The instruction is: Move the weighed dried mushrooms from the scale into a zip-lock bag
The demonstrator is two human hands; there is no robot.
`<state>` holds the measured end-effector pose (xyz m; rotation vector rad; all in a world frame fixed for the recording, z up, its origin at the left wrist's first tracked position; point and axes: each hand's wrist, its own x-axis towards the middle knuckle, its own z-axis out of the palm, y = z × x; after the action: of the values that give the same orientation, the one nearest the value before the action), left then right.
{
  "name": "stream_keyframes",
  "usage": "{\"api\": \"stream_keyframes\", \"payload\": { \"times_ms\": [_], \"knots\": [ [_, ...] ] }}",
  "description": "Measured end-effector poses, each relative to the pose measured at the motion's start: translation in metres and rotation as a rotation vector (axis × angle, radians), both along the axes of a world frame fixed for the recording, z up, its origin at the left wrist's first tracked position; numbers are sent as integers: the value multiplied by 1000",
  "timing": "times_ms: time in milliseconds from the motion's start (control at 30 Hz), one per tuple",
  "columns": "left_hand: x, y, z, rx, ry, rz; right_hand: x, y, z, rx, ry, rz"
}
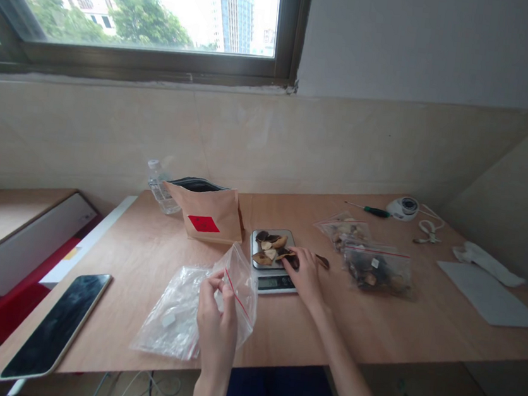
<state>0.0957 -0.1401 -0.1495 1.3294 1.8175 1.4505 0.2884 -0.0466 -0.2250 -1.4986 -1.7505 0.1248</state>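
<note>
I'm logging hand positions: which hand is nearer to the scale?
Right. The right hand is at the scale, by the dried pieces on top; the left hand is off to its left, holding a clear bag.

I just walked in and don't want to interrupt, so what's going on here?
The person's right hand touches dried brown pieces on a digital scale. The left hand pinches a clear zip bag. Filled bags lie to the scale's right; a brown pouch stands open behind the pinched bag.
</note>
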Motion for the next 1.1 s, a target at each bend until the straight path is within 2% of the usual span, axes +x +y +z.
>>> {"api": "stream_keyframes", "payload": {
  "times_ms": [267, 400, 533, 667, 800, 900, 1000, 1100],
  "knots": [
    [6, 3, -7, 20, -93, 5, 0, 0, 3, -9, 173, -53],
    [10, 4, -8, 42, -76, -7, -2, -3, 5, 7, 299, -91],
    [11, 6, -11, 57, -36, -9, -10, -13, 29, 16, 507, -98],
    [16, 10, -16, 69, -20, -59, -28, -31, 74, -23, 651, 49],
    [21, 9, -14, 113, 17, -64, -47, -47, 107, -82, 585, 237],
    [22, 6, -10, 139, 44, -27, -53, -56, 114, -156, 549, 319],
    [20, 4, -9, 142, 33, 1, -53, -59, 112, -207, 587, 433],
    [18, 3, -11, 146, 5, 34, -47, -46, 96, -129, 639, 391]
  ]
}}
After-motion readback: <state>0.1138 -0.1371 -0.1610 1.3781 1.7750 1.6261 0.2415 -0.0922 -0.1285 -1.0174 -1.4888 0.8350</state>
